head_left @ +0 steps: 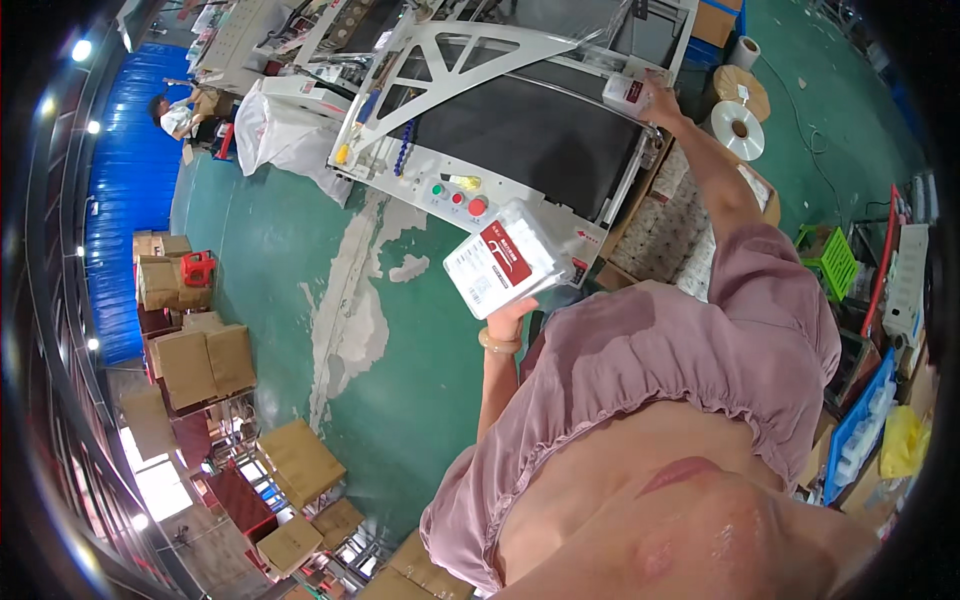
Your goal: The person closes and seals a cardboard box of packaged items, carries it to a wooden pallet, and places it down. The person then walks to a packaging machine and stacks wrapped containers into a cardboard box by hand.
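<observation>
My left hand (512, 318) is closed around the lower edge of a stack of flat white packs (505, 258) with red and white labels, tilted in front of the machine. Its fingers are partly hidden behind the packs. My right arm stretches out to the far right end of the machine's dark belt (530, 140). There my right hand (658, 102) grips another white pack with a red label (626, 94), just over the belt's edge. A control panel (450, 195) with green and red buttons lies just beyond the stack.
A white slotted frame (440, 70) spans the machine. An open carton of wrapped packs (665, 225) stands below my right arm. Film rolls (738, 130), a green crate (828, 262) and a blue tray (862, 430) are at right. Cardboard boxes (200, 365) and a seated person (180, 118) are at left.
</observation>
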The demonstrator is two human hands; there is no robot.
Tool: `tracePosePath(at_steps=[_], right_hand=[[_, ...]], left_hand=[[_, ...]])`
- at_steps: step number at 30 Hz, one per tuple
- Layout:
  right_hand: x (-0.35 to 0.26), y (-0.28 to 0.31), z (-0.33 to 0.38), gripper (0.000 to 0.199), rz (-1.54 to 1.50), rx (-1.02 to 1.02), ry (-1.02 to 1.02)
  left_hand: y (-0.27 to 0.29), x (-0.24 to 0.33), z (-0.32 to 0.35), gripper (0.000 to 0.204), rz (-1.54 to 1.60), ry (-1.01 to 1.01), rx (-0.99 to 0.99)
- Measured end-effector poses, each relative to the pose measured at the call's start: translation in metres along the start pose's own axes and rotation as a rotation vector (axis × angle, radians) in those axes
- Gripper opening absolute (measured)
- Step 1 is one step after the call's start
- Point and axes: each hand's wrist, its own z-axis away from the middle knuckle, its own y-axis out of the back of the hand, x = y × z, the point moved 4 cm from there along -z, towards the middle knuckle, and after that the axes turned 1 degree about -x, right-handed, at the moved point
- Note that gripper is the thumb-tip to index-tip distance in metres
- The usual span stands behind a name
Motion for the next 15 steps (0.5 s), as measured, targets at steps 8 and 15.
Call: tracePosePath(at_steps=[8, 15], right_hand=[[-0.113, 0.061, 0.055, 0.044, -0.491, 0.014, 0.41], [-0.229, 0.201, 0.209, 0.042, -0.609, -0.16, 0.975]], left_hand=[[-0.02, 0.01, -0.006, 0.072, 0.008, -0.086, -0.039], [-0.043, 0.0, -0.036, 0.085, -0.02, -0.112, -0.091]])
